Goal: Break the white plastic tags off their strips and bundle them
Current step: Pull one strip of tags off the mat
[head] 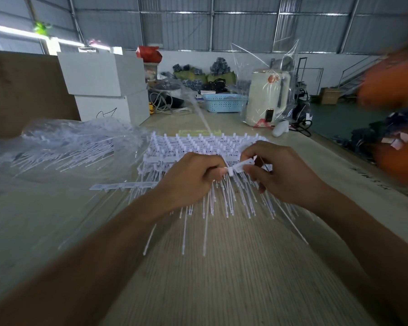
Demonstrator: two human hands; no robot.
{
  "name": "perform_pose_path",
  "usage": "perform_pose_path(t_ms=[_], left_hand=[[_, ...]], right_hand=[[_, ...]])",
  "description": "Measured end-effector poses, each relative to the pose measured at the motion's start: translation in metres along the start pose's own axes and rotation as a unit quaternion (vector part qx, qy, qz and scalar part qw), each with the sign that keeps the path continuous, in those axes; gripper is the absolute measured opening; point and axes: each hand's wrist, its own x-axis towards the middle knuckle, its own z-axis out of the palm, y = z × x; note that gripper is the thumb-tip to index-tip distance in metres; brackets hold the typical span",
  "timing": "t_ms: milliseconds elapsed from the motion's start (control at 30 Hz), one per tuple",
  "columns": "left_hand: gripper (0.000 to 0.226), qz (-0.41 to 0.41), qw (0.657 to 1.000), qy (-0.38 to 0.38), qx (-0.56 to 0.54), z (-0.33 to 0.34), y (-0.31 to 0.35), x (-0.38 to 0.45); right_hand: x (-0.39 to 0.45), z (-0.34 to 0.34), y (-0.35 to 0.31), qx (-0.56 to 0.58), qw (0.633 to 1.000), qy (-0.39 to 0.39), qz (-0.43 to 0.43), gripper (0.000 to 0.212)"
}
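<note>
Both hands pinch one white tag strip (242,166) — left hand (189,178) at its near end, right hand (280,171) just beside. Beneath the grip lies the tag pile (198,147); beyond it, a kettle (264,100) and blue basket (224,102).

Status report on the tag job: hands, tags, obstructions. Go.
Left hand and right hand both pinch one white plastic tag strip. Stack of white tag strips underneath on table. Nothing blocking.

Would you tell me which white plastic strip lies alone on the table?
The flat white strip left of the left hand; the others are stacked behind both hands.
</note>
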Motion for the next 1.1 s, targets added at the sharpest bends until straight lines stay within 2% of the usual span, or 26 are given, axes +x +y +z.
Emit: perform_pose_path(t_ms=[100, 300, 367, 467, 533, 600, 700, 767, 933, 1100], left_hand=[[0.011, -0.003, 1.000, 0.006, -0.021, -0.003, 0.002, 0.001], [0.013, 0.041, 0.997, 0.029, 0.055, -0.003, 0.009, 0.001], [0.016, 0.041, 0.998, 0.018, 0.033, -0.004, 0.009, 0.000], [0.021, 0.052, 0.999, -0.012, 0.006, -0.001, 0.011, -0.002], [0.024, 0.054, 0.998, -0.010, 0.006, 0.003, 0.013, -0.002], [0.027, 0.046, 0.999, 0.003, 0.002, 0.004, 0.012, -0.001], [0.027, 0.036, 0.999, 0.018, -0.009, 0.005, 0.010, 0.000], [0.026, 0.036, 0.999, 0.026, -0.006, 0.006, 0.011, 0.000], [0.019, 0.012, 0.996, 0.078, -0.032, 0.008, 0.013, 0.000], [0.017, 0.008, 0.993, 0.108, -0.050, 0.010, 0.012, 0.000]], right_hand=[[0.002, -0.002, 0.003, -0.033, 0.999, 0.016, -0.011, 0.006], [0.004, 0.004, 0.013, -0.076, 0.997, 0.021, 0.009, 0.003], [0.005, 0.005, 0.019, -0.101, 0.994, 0.041, 0.022, 0.011], [0.005, -0.012, 0.037, -0.128, 0.984, 0.083, 0.093, 0.022], [0.000, -0.021, 0.050, -0.050, 0.985, 0.090, 0.141, 0.019], [-0.001, -0.017, 0.047, 0.060, 0.983, 0.058, 0.165, 0.015], [0.001, 0.002, 0.030, 0.078, 0.987, -0.015, 0.136, 0.015], [0.004, 0.008, 0.016, 0.104, 0.987, -0.030, 0.117, 0.021], [0.003, 0.013, -0.005, 0.264, 0.948, -0.064, 0.165, 0.027], [0.004, 0.012, -0.009, 0.325, 0.924, -0.047, 0.194, 0.029]])
